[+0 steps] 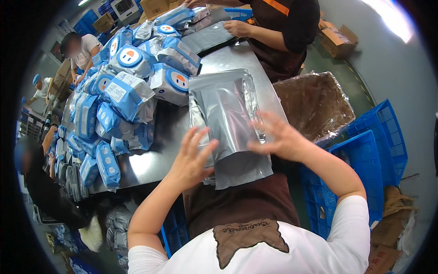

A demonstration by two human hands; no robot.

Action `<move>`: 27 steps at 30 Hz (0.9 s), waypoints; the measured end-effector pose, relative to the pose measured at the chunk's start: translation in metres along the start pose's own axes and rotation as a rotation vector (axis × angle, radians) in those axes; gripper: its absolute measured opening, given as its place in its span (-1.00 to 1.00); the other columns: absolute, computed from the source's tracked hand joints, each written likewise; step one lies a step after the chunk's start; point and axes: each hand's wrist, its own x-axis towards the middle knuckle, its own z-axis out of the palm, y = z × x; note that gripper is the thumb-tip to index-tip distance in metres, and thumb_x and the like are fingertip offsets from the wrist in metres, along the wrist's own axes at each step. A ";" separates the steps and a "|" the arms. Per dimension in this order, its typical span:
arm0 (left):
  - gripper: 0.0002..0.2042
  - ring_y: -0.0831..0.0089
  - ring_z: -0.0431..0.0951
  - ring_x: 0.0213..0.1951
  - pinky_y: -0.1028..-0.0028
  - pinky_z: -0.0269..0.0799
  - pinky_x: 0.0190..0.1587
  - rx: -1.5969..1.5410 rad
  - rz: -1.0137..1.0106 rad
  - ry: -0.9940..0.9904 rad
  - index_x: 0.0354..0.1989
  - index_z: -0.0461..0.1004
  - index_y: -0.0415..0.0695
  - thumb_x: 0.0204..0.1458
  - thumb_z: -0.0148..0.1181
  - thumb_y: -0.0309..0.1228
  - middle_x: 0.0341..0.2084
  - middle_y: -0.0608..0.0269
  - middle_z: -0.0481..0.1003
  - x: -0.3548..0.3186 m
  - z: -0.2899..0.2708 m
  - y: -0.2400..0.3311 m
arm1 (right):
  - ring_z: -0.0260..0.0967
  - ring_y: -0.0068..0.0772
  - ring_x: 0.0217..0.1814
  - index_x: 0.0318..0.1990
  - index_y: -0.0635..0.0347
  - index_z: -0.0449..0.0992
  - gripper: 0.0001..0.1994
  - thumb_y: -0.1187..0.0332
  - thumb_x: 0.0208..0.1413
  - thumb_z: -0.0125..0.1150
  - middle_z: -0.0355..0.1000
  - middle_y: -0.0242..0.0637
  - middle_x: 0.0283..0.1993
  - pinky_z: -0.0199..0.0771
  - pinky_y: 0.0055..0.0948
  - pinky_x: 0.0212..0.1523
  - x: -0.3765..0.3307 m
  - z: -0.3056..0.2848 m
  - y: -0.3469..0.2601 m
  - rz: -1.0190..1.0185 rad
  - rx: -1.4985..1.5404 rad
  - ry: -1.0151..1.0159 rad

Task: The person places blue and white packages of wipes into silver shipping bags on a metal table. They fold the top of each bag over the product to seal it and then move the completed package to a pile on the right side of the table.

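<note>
A loaded metal table [171, 123]

A heap of blue-and-white packets [125, 93] covers the left side, piled several deep, many tilted or on their sides. Toward the right edge lies a stack of silver-grey pouches [226, 100], its near end jutting past the table's near edge. At the far end, darker grey pouches [207, 39] lie beside the heap.

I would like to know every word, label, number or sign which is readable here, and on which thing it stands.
I do not copy the wording, but print stands here:
Blue-and-white packs: printing, the fine lines too small to read.
Brown patch on the white shirt: dark lettering, uncopied.
Lower-right cardboard box: red characters, uncopied.
Top silver pouch: none visible.
</note>
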 end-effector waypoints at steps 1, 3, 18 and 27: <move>-0.45 0.13 0.40 0.03 0.20 0.31 0.11 0.013 0.146 -0.026 -0.08 0.36 -0.15 -0.37 0.38 -0.49 -0.12 0.12 0.41 0.005 0.000 -0.004 | 0.08 -0.17 0.38 -0.18 -0.13 0.43 -0.73 0.42 -0.09 0.14 0.21 -0.31 0.27 0.21 -0.20 0.31 0.012 -0.005 -0.013 -0.153 -0.065 -0.035; -0.59 0.15 0.41 0.04 0.21 0.34 0.09 -0.030 0.298 -0.046 -0.23 0.40 -0.14 -0.35 0.35 -0.50 -0.16 0.17 0.42 0.007 0.012 -0.023 | 0.23 -0.19 0.29 -0.25 0.03 0.40 -0.77 0.42 -0.15 0.18 0.34 -0.32 0.15 0.34 -0.24 0.22 0.012 0.000 -0.010 -0.225 -0.060 -0.075; -0.75 0.27 0.50 -0.47 0.37 0.39 -0.34 -0.568 -0.853 0.327 -0.32 0.26 -0.25 -0.05 0.24 -0.48 -0.55 0.13 0.46 0.023 0.075 -0.029 | 0.38 -0.08 -0.25 -0.14 0.20 0.44 -0.71 0.27 0.02 0.23 0.45 -0.10 -0.18 0.34 -0.17 -0.26 0.043 0.052 -0.007 1.181 0.190 0.085; -0.80 0.17 0.39 -0.17 0.28 0.29 -0.08 -0.197 -0.641 0.372 -0.37 0.43 -0.14 -0.15 0.32 -0.44 -0.32 0.13 0.41 -0.003 0.044 -0.034 | -0.11 0.13 0.42 0.25 -0.29 0.30 -0.34 0.12 -0.14 0.24 -0.12 0.05 0.42 0.11 0.01 0.27 0.110 0.030 -0.027 1.014 0.203 0.010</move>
